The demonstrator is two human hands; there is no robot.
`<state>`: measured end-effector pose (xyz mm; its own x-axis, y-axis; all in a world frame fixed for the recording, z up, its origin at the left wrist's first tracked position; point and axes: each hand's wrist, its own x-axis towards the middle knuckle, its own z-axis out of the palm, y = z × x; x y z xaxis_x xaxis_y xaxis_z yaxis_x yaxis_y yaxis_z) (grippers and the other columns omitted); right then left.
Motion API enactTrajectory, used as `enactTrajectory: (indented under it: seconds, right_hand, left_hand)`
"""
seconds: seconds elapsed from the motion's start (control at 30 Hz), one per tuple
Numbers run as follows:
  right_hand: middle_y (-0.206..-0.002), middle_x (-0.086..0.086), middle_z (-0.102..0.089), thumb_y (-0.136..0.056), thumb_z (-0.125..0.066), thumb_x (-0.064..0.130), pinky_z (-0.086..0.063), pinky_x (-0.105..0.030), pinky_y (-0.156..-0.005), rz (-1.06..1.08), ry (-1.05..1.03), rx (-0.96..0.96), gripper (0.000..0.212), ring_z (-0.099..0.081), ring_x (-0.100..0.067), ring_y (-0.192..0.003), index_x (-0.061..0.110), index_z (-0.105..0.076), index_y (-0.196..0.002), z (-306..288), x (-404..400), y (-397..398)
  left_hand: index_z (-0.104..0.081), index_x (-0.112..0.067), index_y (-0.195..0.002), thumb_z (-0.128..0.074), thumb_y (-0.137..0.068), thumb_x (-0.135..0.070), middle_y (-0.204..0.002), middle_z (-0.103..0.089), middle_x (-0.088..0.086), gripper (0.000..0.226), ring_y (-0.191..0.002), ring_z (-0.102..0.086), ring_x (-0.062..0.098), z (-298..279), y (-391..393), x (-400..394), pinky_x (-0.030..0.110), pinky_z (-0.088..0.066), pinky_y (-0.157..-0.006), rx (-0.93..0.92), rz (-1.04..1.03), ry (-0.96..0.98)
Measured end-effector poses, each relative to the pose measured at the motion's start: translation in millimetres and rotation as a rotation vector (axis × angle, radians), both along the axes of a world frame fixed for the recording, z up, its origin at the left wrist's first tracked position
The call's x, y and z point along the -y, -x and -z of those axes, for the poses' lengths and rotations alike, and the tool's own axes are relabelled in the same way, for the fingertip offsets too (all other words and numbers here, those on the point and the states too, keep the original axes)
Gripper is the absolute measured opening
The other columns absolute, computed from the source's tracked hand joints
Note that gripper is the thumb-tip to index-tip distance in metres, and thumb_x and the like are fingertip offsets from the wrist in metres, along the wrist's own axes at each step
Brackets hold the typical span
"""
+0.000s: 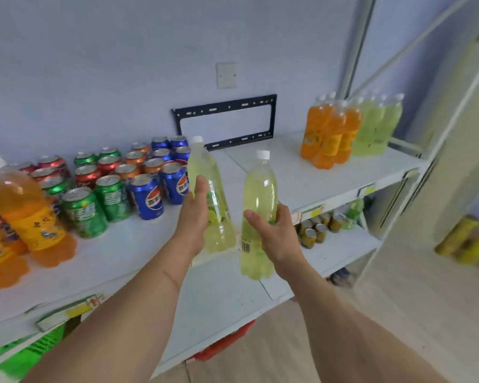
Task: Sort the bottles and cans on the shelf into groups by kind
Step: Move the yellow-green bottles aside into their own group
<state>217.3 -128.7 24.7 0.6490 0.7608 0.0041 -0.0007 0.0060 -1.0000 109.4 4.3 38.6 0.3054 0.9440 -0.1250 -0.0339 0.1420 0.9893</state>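
Note:
My left hand (194, 217) grips a pale green lime-drink bottle (205, 167) with a white cap, held above the white shelf (310, 175). My right hand (277, 230) grips a second pale green bottle (260, 189), lifted over the shelf's front edge. At the shelf's far right stand several orange bottles (329, 134) next to several pale green bottles (376, 128). At the left, orange bottles (25, 211) stand by the front edge. Behind them sit mixed cans: green (85, 214), blue (147, 197), red (87, 175) and orange (127, 171).
A black wall bracket (224, 120) hangs behind the shelf's middle. A lower shelf (340, 244) holds several small cans (315, 230). A red crate (227, 344) sits under the shelf. Yellow rolls (468, 241) lie on the floor at right.

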Motion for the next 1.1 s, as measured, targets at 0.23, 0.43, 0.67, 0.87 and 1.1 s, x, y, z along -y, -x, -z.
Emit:
enactTrajectory:
  seconds: [0.23,0.43,0.67,0.87,1.1]
  right_hand:
    - [-0.100,0.004,-0.067,-0.065,-0.080,0.059,-0.059,-0.048,-0.079,0.081,0.024,0.084,0.065,-0.069,-0.018,-0.090,0.027,-0.050,-0.113,0,57,-183]
    - [-0.100,0.006,-0.066,-0.071,-0.080,0.054,-0.058,-0.045,-0.081,0.082,0.064,0.141,0.060,-0.068,-0.015,-0.090,0.025,-0.049,-0.114,-11,90,-318]
    - [-0.103,0.007,-0.066,-0.066,-0.080,0.058,-0.058,-0.046,-0.083,0.109,0.075,0.132,0.067,-0.068,-0.015,-0.093,0.026,-0.049,-0.116,-10,96,-455]
    - [-0.104,0.006,-0.067,-0.058,-0.082,0.063,-0.059,-0.047,-0.081,0.139,0.064,0.127,0.075,-0.069,-0.017,-0.093,0.027,-0.049,-0.116,-9,83,-549]
    - [-0.104,0.008,-0.068,-0.055,-0.082,0.067,-0.058,-0.047,-0.080,0.115,0.040,0.127,0.077,-0.070,-0.017,-0.094,0.030,-0.051,-0.115,-10,60,-650]
  left_hand:
    - [-0.041,-0.025,-0.143,-0.031,-0.052,-0.101,-0.136,-0.053,-0.002,0.119,-0.120,-0.054,0.025,3,-185,54,0.051,-0.044,-0.102,-0.052,0.108,0.018]
    - [-0.050,-0.023,-0.135,-0.030,-0.038,-0.106,-0.130,-0.059,0.005,0.129,-0.114,-0.058,0.029,7,-329,75,0.052,-0.048,-0.096,-0.043,0.095,0.031]
    - [-0.039,-0.021,-0.145,-0.046,-0.082,-0.077,-0.140,-0.048,-0.003,0.084,-0.126,-0.047,0.021,-1,-469,88,0.042,-0.041,-0.104,0.017,0.074,-0.064]
    - [-0.042,-0.024,-0.138,-0.069,-0.079,-0.060,-0.126,-0.054,-0.015,0.074,-0.117,-0.052,0.012,8,-570,66,0.037,-0.045,-0.095,0.102,0.157,-0.124]
    - [-0.050,-0.027,-0.128,-0.070,-0.082,-0.054,-0.110,-0.060,-0.021,0.056,-0.101,-0.059,0.004,6,-659,46,0.026,-0.050,-0.079,0.030,0.097,-0.237]
